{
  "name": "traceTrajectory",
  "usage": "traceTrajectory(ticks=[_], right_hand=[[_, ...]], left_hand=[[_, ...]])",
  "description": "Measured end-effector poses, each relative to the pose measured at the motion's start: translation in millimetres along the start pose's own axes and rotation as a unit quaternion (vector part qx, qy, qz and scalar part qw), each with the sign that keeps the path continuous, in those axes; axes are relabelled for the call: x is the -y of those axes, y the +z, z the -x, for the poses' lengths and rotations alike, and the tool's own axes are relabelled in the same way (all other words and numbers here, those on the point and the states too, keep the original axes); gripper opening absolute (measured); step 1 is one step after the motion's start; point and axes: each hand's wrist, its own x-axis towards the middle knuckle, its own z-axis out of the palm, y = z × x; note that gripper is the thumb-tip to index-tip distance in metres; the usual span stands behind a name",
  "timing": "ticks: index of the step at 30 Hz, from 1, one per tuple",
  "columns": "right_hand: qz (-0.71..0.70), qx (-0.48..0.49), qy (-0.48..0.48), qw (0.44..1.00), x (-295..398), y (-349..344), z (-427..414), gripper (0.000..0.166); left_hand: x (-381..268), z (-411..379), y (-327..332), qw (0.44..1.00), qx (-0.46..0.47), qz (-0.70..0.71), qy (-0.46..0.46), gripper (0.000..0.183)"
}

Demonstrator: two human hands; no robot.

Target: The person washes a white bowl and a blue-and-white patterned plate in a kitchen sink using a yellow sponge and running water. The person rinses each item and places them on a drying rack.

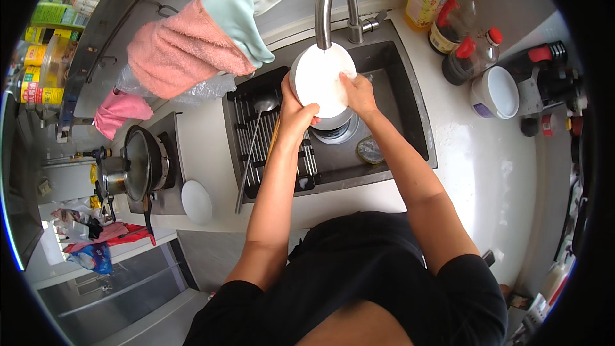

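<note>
A white dish, a plate or shallow bowl, is held over the sink, tilted with its bright face towards me. My left hand grips its left and lower edge, the thumb lying across the front. On the right side, my right hand holds the rim, with its thumb on the dish's face. The steel faucet arches above, its spout just over the dish's upper part. Whether water is running is hard to tell. Beneath the dish, partly hidden, other dishware sits in the basin near a scrubber.
A roll-up drying rack carries a ladle at the sink's left. Pink and mint towels hang at upper left. Several bottles and a white tub line the right counter. A lidded pan sits on the stove, near a white plate.
</note>
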Motion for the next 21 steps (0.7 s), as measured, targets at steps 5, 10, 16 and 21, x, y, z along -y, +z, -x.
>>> traceTrajectory(ticks=[5, 10, 16, 21], right_hand=[[-0.259, 0.241, 0.158, 0.922, 49, -50, 20, 0.073], [-0.116, 0.211, 0.055, 0.969, 76, -75, 36, 0.077], [0.172, 0.107, -0.236, 0.95, 101, -57, 57, 0.076], [0.118, 0.049, -0.166, 0.978, 110, -49, 59, 0.07]], left_hand=[[45, -12, -26, 0.953, 0.035, 0.197, -0.226, 0.047], [94, -18, 9, 0.921, 0.086, 0.31, -0.22, 0.043], [111, -50, 37, 0.928, -0.043, 0.302, -0.212, 0.059], [85, -36, 36, 0.896, 0.024, 0.397, -0.196, 0.059]])
